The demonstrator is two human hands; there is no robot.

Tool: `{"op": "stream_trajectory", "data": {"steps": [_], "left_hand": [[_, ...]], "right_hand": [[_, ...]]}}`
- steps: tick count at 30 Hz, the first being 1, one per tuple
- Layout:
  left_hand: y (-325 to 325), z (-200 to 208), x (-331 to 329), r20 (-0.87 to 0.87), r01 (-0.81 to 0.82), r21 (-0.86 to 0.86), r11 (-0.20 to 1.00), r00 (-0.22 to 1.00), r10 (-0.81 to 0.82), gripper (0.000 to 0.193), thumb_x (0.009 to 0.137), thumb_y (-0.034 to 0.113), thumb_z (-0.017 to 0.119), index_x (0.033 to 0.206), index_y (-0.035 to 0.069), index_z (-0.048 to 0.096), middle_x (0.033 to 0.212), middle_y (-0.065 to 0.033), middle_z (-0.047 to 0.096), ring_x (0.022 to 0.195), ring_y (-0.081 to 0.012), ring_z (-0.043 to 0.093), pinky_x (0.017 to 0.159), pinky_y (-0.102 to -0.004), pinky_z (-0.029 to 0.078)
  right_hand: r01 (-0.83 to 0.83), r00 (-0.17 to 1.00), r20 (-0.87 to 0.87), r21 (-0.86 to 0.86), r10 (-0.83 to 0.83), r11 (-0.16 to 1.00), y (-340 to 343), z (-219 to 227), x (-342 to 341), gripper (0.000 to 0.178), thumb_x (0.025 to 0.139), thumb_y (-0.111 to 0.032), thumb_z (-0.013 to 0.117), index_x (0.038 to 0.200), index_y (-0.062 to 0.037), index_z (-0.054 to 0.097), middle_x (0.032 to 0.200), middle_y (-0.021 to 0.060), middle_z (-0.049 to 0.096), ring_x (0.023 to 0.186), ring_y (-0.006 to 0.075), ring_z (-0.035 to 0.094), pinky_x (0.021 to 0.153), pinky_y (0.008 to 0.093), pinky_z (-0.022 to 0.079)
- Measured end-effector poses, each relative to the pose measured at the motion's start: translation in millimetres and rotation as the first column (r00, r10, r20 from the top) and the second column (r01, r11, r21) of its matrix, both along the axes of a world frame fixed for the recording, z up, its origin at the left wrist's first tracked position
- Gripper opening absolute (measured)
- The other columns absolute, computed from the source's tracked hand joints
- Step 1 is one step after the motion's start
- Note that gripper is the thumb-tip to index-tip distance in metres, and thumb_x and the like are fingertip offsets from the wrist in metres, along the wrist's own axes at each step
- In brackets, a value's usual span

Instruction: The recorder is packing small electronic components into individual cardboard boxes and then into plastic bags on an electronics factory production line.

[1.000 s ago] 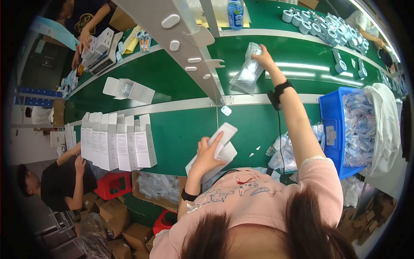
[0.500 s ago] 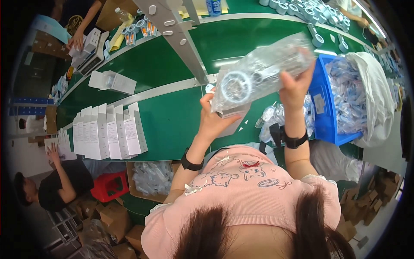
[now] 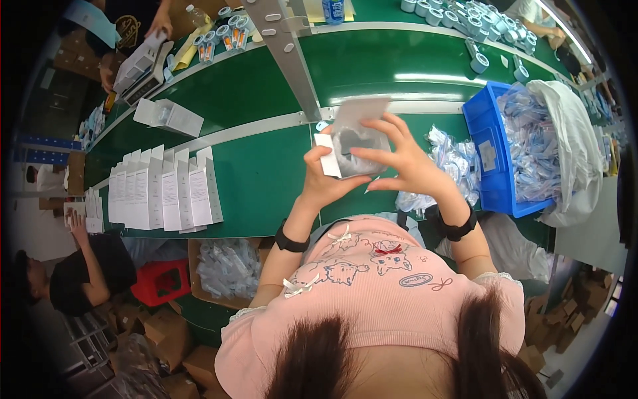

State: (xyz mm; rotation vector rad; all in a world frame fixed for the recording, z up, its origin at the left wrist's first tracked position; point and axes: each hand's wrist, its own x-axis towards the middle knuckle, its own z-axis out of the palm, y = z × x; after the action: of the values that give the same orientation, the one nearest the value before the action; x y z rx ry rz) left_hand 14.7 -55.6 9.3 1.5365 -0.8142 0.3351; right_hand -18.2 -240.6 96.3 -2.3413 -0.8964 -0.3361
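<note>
A row of white cartons stands near the green desk's front edge, bare surface beside it. The left hand and right hand grasp a small white box above the desk, its open flap pointing away. The blue bin holds clear packets.

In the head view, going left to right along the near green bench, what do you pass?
Row of upright white cartons → left hand → white box with clear packet → right hand → loose clear packets → blue bin → white bag.
</note>
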Motion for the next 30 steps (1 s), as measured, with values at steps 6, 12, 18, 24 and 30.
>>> {"op": "stream_trajectory", "data": {"steps": [6, 12, 18, 24, 30], "left_hand": [[13.5, -29.6, -4.4, -0.173, -0.276, -0.102, 0.956, 0.951, 0.256, 0.08, 0.054, 0.013, 0.083, 0.105, 0.011, 0.021, 0.119, -0.0227, 0.038, 0.107, -0.031, 0.047, 0.084, -0.0379, 0.042], [32.0, -57.9, -19.5, -0.278, -0.33, 0.289, 0.899, 0.87, 0.408, 0.082, 0.057, 0.019, 0.081, 0.114, 0.009, 0.023, 0.118, -0.0219, 0.038, 0.108, -0.0311, 0.045, 0.086, -0.0374, 0.041], [25.3, -10.7, -13.2, 0.01, -0.415, 0.336, 0.845, 0.899, 0.438, 0.065, 0.058, 0.018, 0.079, 0.111, 0.007, 0.041, 0.124, -0.0224, 0.035, 0.109, -0.0337, 0.045, 0.087, -0.0355, 0.04], [22.7, -6.3, -12.7, -0.037, -0.486, 0.405, 0.775, 0.838, 0.545, 0.024, 0.061, 0.014, 0.074, 0.08, 0.005, 0.062, 0.119, -0.021, 0.043, 0.098, -0.0308, 0.052, 0.083, -0.0332, 0.042], [23.9, 28.7, 1.5, -0.369, -0.41, 0.51, 0.756, 0.69, 0.623, 0.013, 0.059, 0.009, 0.072, 0.069, 0.003, 0.065, 0.102, -0.0183, 0.058, 0.084, -0.0254, 0.058, 0.071, -0.0302, 0.045]], "right_hand": [[0.308, 0.943, -0.153, 0.06, -0.297, 0.949, -47.1, -54.5, -15.4, 0.054, 0.06, -0.017, 0.072, 0.11, -0.0142, 0.055, 0.125, 0.0106, 0.039, 0.12, 0.0336, 0.03, 0.097, 0.0483, 0.027], [0.227, 0.865, -0.24, -0.597, -0.441, 0.769, -86.2, -133.4, -57.2, 0.05, 0.057, -0.015, 0.072, 0.105, -0.0172, 0.058, 0.121, 0.0085, 0.044, 0.121, 0.0324, 0.03, 0.098, 0.0563, 0.021], [0.309, 0.942, -0.002, -0.379, -0.335, 0.872, -75.7, -134.3, -46.4, 0.036, 0.058, -0.008, 0.068, 0.092, -0.0105, 0.057, 0.119, 0.0075, 0.046, 0.117, 0.031, 0.035, 0.098, 0.0554, 0.023], [0.361, 0.927, -0.24, 0.367, -0.287, 0.857, -53.9, -95.4, -27.4, 0.022, 0.06, 0.001, 0.061, 0.078, -0.0028, 0.05, 0.111, 0.0118, 0.054, 0.102, 0.0281, 0.051, 0.088, 0.0392, 0.041], [0.326, 0.935, -0.336, 0.695, -0.112, 0.64, -7.3, -39.1, 1.5, 0.018, 0.067, 0.007, 0.053, 0.08, -0.0026, 0.047, 0.098, 0.015, 0.059, 0.089, 0.0196, 0.057, 0.078, 0.0302, 0.045]]}}
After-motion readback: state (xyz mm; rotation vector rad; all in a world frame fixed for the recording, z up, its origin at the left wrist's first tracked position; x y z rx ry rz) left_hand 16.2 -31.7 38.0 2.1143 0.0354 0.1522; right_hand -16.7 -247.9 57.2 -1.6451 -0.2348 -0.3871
